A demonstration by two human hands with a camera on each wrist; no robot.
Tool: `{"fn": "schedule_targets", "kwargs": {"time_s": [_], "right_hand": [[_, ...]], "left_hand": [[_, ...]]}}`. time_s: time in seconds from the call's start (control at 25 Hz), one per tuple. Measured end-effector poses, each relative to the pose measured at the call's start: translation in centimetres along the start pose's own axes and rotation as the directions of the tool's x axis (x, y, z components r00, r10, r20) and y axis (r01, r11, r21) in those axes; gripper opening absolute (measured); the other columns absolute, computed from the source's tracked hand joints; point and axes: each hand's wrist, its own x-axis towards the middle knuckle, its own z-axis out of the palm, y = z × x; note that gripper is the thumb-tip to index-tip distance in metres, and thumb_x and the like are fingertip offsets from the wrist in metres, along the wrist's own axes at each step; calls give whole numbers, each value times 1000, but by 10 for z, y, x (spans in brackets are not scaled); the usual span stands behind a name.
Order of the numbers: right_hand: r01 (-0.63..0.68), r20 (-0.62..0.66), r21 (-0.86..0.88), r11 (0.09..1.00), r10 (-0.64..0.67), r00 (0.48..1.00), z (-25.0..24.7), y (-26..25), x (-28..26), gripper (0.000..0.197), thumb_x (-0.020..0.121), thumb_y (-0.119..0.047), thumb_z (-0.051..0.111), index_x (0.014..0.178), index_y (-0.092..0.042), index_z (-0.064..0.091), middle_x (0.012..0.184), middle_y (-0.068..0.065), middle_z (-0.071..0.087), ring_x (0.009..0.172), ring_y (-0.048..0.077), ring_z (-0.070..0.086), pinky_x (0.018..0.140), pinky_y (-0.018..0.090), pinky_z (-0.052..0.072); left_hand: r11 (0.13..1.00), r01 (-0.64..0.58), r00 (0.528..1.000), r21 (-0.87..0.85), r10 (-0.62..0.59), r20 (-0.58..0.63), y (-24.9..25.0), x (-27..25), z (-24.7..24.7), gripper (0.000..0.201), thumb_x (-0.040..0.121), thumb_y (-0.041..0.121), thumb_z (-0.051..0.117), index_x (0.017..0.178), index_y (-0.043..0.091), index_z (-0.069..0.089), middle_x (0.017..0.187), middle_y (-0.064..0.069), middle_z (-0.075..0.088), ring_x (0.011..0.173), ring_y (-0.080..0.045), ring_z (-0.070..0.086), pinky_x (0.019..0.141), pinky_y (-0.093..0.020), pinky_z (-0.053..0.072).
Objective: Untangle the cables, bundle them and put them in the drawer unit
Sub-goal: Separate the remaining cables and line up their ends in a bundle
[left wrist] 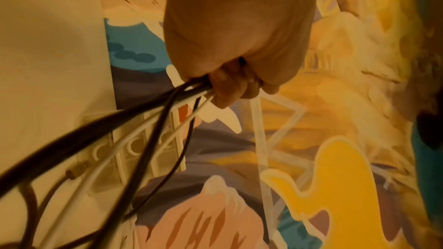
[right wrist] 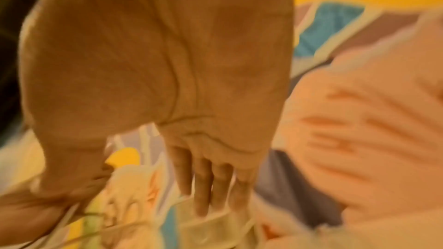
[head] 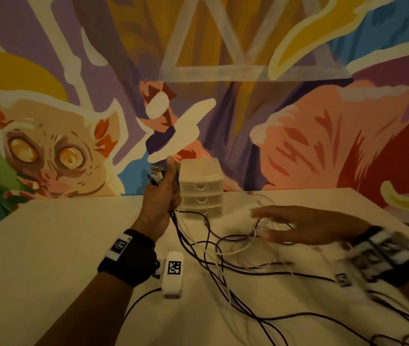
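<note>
My left hand [head: 164, 188] is raised in a fist just left of the drawer unit [head: 201, 188], gripping several black and white cable ends [head: 157, 174] whose plugs stick out above the fist. In the left wrist view the cables [left wrist: 167, 105] run out of the curled fingers [left wrist: 230, 86] and down toward the table. They trail into a loose tangle of cables [head: 223, 255] across the table. My right hand [head: 298, 226] hovers blurred over the tangle's right side, fingers [right wrist: 203, 186] straight and spread, holding nothing I can see. The unit's three drawers look closed.
A white table [head: 49, 245] stands against a painted mural wall. A white box with a black-and-white marker [head: 173, 273] lies by my left wrist, a dark cable leaving it. More cables run off toward the bottom right corner [head: 398, 328].
</note>
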Motion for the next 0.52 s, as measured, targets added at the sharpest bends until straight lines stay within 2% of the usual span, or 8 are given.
{"fn": "schedule_targets", "kwargs": {"time_s": [0.08,0.16,0.24,0.28,0.36,0.4,0.44,0.52], "right_hand": [[115,3,175,978,-117,993,18,-56,37,110,76,-85,70,165,-49,15,170,-30,19,153,3,29,126,33,29],[190,39,238,952,-205,978,37,-92,75,110,75,-74,80,164,-42,24,169,-21,30,152,5,34,126,35,30],[214,41,331,919,-241,970,48,-110,102,80,78,-65,83,145,-30,58,148,-7,64,137,12,59,122,41,42],[226,47,396,890,-265,963,54,-114,111,57,88,-55,79,132,-20,68,132,3,74,126,19,68,119,46,47],[249,80,561,789,-352,933,64,-115,115,32,110,-34,55,113,-5,69,100,14,78,106,29,76,115,47,51],[251,76,624,740,-377,923,64,-113,110,31,114,-30,45,107,-7,65,81,8,70,87,26,74,106,45,57],[254,51,658,708,-379,924,61,-111,102,32,115,-32,40,101,-12,61,69,0,55,68,18,63,90,39,62],[262,-9,603,753,-322,947,44,-107,85,36,114,-45,40,92,-18,52,66,-7,37,52,8,38,54,25,52]], "left_hand": [[999,-10,997,39,7,72,6,-3,13,48,103,57,59,67,31,40,58,7,27,48,-6,20,45,-24,19],[996,-30,989,88,17,150,16,-4,17,49,105,56,55,67,29,38,59,7,26,49,-7,20,44,-22,22],[986,-54,979,157,21,204,29,-2,15,51,106,57,53,65,29,40,60,6,26,52,-8,21,45,-22,25],[979,-65,977,191,23,213,36,2,12,51,105,58,54,65,29,40,60,7,27,53,-9,22,46,-23,26],[968,-82,980,236,35,197,49,11,4,53,104,60,54,64,29,40,57,8,30,51,-9,24,47,-25,27],[968,-88,983,237,46,176,54,17,-1,53,104,61,55,65,29,39,56,8,31,50,-10,25,47,-26,27],[970,-94,987,223,61,151,58,22,-6,53,104,61,57,66,28,38,56,7,31,50,-10,25,47,-27,26],[974,-107,990,199,86,108,58,30,-13,53,104,59,57,67,27,37,55,6,29,49,-11,24,46,-27,26]]}}
